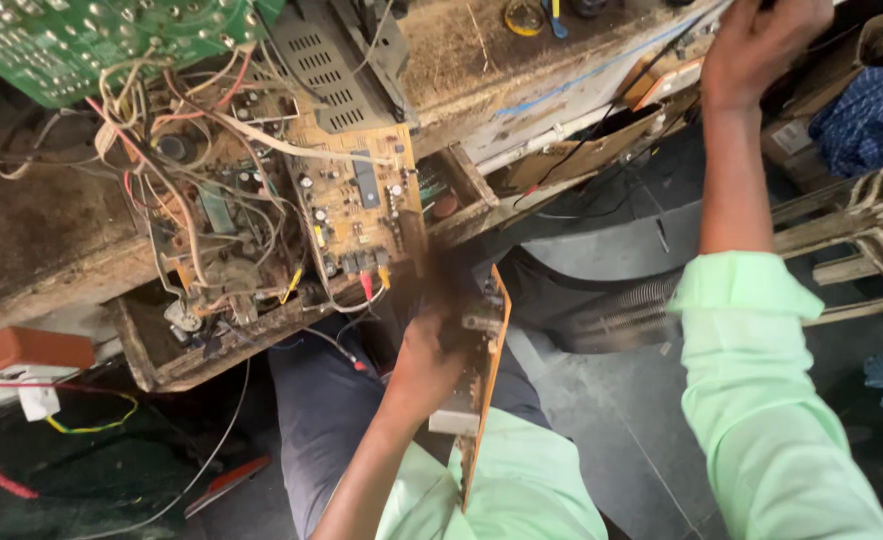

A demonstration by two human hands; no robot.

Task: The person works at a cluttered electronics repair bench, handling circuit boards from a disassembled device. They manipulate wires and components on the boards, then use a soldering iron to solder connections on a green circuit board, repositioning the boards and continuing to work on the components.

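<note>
Seated repairer at a cluttered desk (52,240). The left hand (427,360) holds an orange circuit board (490,350) edge-up over the lap, its grip pinching the board's near face, though blur hides the fingertips. The right hand (762,45) reaches onto the desk's far end; whether its grip is closed cannot be told. Good practice: support the board by its edges, clear of the loose wires (177,150).

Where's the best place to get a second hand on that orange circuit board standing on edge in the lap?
Probably the bare long edge of the orange circuit board, approached from the person's right. The board stands on edge, its component face turned toward the left hand, which already grips that side. The right hand is up at the workbench, so that edge is open.
</note>
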